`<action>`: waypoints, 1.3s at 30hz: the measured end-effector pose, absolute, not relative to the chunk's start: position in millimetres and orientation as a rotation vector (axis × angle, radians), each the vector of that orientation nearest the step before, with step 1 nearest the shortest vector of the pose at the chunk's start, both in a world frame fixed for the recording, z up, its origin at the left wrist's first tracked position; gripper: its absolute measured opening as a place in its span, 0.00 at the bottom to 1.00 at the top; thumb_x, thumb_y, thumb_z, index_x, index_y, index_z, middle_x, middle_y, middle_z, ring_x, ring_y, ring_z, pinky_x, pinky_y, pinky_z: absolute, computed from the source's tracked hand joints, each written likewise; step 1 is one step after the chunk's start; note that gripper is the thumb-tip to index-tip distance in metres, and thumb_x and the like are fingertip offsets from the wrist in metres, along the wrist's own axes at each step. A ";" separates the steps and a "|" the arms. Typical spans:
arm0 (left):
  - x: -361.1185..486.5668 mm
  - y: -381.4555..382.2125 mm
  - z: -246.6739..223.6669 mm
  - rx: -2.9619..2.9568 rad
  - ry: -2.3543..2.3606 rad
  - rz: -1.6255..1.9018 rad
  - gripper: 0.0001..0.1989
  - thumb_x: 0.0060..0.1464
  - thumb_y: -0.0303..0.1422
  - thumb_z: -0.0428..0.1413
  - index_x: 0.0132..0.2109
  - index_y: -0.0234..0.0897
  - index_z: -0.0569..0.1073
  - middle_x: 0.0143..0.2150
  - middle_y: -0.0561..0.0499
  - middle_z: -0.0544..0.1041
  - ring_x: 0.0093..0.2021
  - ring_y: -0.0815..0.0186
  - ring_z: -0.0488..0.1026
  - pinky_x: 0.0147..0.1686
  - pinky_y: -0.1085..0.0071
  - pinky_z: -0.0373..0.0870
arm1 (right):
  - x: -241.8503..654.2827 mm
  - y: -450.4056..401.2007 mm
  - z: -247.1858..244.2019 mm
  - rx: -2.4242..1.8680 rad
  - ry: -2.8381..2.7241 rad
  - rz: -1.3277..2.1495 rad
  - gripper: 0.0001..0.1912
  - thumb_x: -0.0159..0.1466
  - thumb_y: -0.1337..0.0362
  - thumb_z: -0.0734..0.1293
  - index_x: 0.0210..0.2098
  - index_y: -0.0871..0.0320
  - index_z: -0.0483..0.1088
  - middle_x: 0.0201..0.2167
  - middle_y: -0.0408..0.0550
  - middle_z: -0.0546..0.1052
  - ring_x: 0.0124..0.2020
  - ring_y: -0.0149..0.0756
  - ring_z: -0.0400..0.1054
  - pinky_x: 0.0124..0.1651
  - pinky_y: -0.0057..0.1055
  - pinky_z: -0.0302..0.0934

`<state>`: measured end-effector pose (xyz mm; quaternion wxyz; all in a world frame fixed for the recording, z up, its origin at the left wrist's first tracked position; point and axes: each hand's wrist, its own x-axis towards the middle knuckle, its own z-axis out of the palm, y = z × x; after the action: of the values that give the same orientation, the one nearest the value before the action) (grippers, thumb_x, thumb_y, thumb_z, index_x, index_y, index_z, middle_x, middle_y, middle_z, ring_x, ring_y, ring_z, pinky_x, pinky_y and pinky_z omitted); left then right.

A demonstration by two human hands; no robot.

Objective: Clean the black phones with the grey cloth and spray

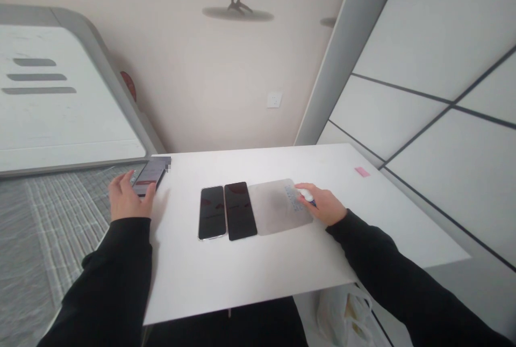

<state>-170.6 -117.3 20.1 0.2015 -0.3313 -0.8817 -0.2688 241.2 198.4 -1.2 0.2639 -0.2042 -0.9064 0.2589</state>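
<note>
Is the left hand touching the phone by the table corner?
Touching: the head view shows the left hand with its thumb against the lower edge of the phone.

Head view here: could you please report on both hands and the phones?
Left hand on a lit phone at the table edge. Right hand on a small white object over a frosted sheet. Two black phones between, side by side.

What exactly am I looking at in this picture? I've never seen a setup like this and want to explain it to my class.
This single picture comes from a camera worn on a person's head, looking forward and down, so the black-sleeved arms are the wearer's own. The left hand holds a slim dark phone at the edge of a white rectangular table. The right hand holds a small white object over a translucent grey sheet with blue print. Beside the sheet lie two black glossy smartphones.
</note>
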 end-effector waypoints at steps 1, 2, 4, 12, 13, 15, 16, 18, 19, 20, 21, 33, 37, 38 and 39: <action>-169.4 -115.9 19.9 -0.950 -2.442 -0.755 0.33 0.62 0.41 0.52 0.66 0.21 0.59 0.65 0.27 0.59 0.69 0.45 0.55 0.68 0.49 0.53 | 243.4 205.4 -1.5 -0.586 -2.408 0.685 0.21 0.65 0.53 0.66 0.56 0.51 0.68 0.52 0.54 0.78 0.47 0.54 0.76 0.50 0.49 0.69; -167.2 -113.4 18.7 -0.979 -2.423 -0.762 0.31 0.62 0.41 0.51 0.65 0.23 0.60 0.65 0.29 0.60 0.69 0.45 0.56 0.68 0.48 0.54 | 245.8 214.1 -1.4 -0.621 -2.361 0.670 0.26 0.65 0.52 0.66 0.60 0.53 0.65 0.53 0.56 0.76 0.48 0.54 0.75 0.51 0.49 0.68; -158.0 -105.1 12.4 -1.064 -2.389 -0.773 0.26 0.62 0.41 0.50 0.62 0.29 0.65 0.63 0.32 0.64 0.67 0.47 0.59 0.67 0.48 0.56 | 249.7 234.9 -1.2 -0.683 -2.261 0.646 0.32 0.65 0.51 0.65 0.64 0.57 0.57 0.52 0.58 0.74 0.50 0.53 0.73 0.54 0.49 0.65; -91.6 -70.9 -33.2 -1.346 -2.625 -0.478 0.41 0.56 0.55 0.51 0.67 0.29 0.62 0.68 0.30 0.64 0.69 0.42 0.60 0.66 0.40 0.55 | 247.5 283.5 -21.9 -0.840 -2.039 0.730 0.23 0.63 0.48 0.67 0.49 0.55 0.59 0.38 0.50 0.76 0.38 0.44 0.73 0.48 0.46 0.66; -88.8 -70.8 -34.5 -1.328 -2.671 -0.425 0.43 0.55 0.56 0.52 0.66 0.28 0.62 0.70 0.29 0.62 0.70 0.41 0.58 0.66 0.39 0.54 | 247.6 284.0 -25.5 -0.844 -2.025 0.750 0.26 0.61 0.47 0.69 0.50 0.54 0.59 0.38 0.50 0.77 0.38 0.44 0.73 0.48 0.46 0.66; -88.8 -72.6 -33.9 -1.313 -2.711 -0.378 0.39 0.56 0.55 0.53 0.65 0.29 0.65 0.71 0.30 0.61 0.70 0.41 0.58 0.65 0.40 0.56 | 250.3 283.4 -31.2 -0.862 -1.964 0.754 0.34 0.55 0.46 0.73 0.52 0.53 0.57 0.43 0.51 0.76 0.42 0.45 0.73 0.50 0.46 0.66; -90.6 -74.2 -32.7 -1.309 -2.717 -0.374 0.36 0.58 0.52 0.52 0.64 0.31 0.67 0.70 0.32 0.62 0.69 0.43 0.60 0.64 0.41 0.58 | 253.0 282.4 -33.4 -0.882 -1.910 0.735 0.36 0.53 0.45 0.74 0.53 0.52 0.57 0.46 0.52 0.74 0.44 0.46 0.72 0.51 0.48 0.66; -94.3 -77.7 -30.0 -1.303 -2.711 -0.380 0.29 0.61 0.48 0.50 0.62 0.35 0.69 0.69 0.36 0.66 0.67 0.46 0.64 0.63 0.45 0.61 | 260.3 277.7 -36.5 -0.934 -1.777 0.671 0.37 0.54 0.44 0.72 0.53 0.51 0.54 0.50 0.54 0.70 0.47 0.46 0.70 0.53 0.51 0.65; -95.1 -79.2 -28.6 -1.295 -2.709 -0.385 0.27 0.62 0.46 0.50 0.61 0.36 0.70 0.68 0.36 0.67 0.66 0.47 0.66 0.63 0.46 0.62 | 264.4 273.4 -37.8 -0.958 -1.716 0.638 0.35 0.56 0.43 0.70 0.53 0.50 0.53 0.50 0.53 0.68 0.46 0.46 0.69 0.53 0.52 0.64; -94.3 -80.4 -26.9 -1.284 -2.705 -0.392 0.27 0.62 0.46 0.50 0.61 0.35 0.70 0.67 0.36 0.68 0.65 0.47 0.67 0.62 0.47 0.63 | 268.0 267.5 -38.9 -0.973 -1.674 0.612 0.32 0.58 0.43 0.68 0.53 0.50 0.53 0.49 0.52 0.68 0.45 0.45 0.69 0.52 0.52 0.64; -91.5 -81.1 -24.4 -1.273 -2.701 -0.402 0.28 0.61 0.47 0.51 0.61 0.34 0.70 0.66 0.35 0.68 0.65 0.46 0.67 0.61 0.47 0.63 | 270.7 259.9 -40.1 -0.978 -1.662 0.596 0.30 0.60 0.44 0.67 0.52 0.51 0.53 0.47 0.51 0.68 0.42 0.44 0.69 0.51 0.52 0.65; 24.7 -25.8 15.8 -1.514 -2.600 -0.220 0.45 0.58 0.57 0.52 0.63 0.15 0.67 0.60 0.22 0.71 0.60 0.35 0.68 0.59 0.42 0.61 | 198.8 194.6 -20.7 -0.786 -2.377 0.603 0.23 0.61 0.49 0.69 0.47 0.60 0.73 0.44 0.59 0.76 0.50 0.55 0.69 0.59 0.51 0.60; 19.7 -19.6 5.9 -1.664 -2.575 -0.244 0.44 0.54 0.50 0.58 0.67 0.21 0.63 0.67 0.28 0.66 0.66 0.39 0.63 0.67 0.46 0.55 | 181.2 195.8 -9.6 -0.669 -2.466 0.691 0.19 0.58 0.46 0.70 0.33 0.57 0.74 0.38 0.53 0.77 0.44 0.49 0.70 0.53 0.45 0.63; 17.2 -23.3 4.2 -1.702 -2.564 -0.250 0.42 0.54 0.47 0.58 0.68 0.23 0.63 0.68 0.31 0.66 0.67 0.42 0.63 0.67 0.50 0.56 | 180.0 195.8 -6.0 -0.626 -2.476 0.734 0.20 0.59 0.44 0.69 0.29 0.56 0.72 0.36 0.51 0.77 0.42 0.47 0.70 0.51 0.42 0.65; 15.3 -28.8 2.6 -1.726 -2.558 -0.255 0.41 0.54 0.45 0.58 0.68 0.23 0.62 0.68 0.33 0.67 0.66 0.44 0.64 0.66 0.52 0.58 | 180.2 196.3 -1.4 -0.586 -2.476 0.780 0.21 0.60 0.43 0.68 0.26 0.55 0.70 0.33 0.49 0.77 0.39 0.44 0.71 0.48 0.40 0.66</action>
<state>15.3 -28.8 2.6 0.0228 -0.5572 -0.8260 -0.0823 180.2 196.3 -1.4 0.2381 -0.2140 -0.9036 0.2845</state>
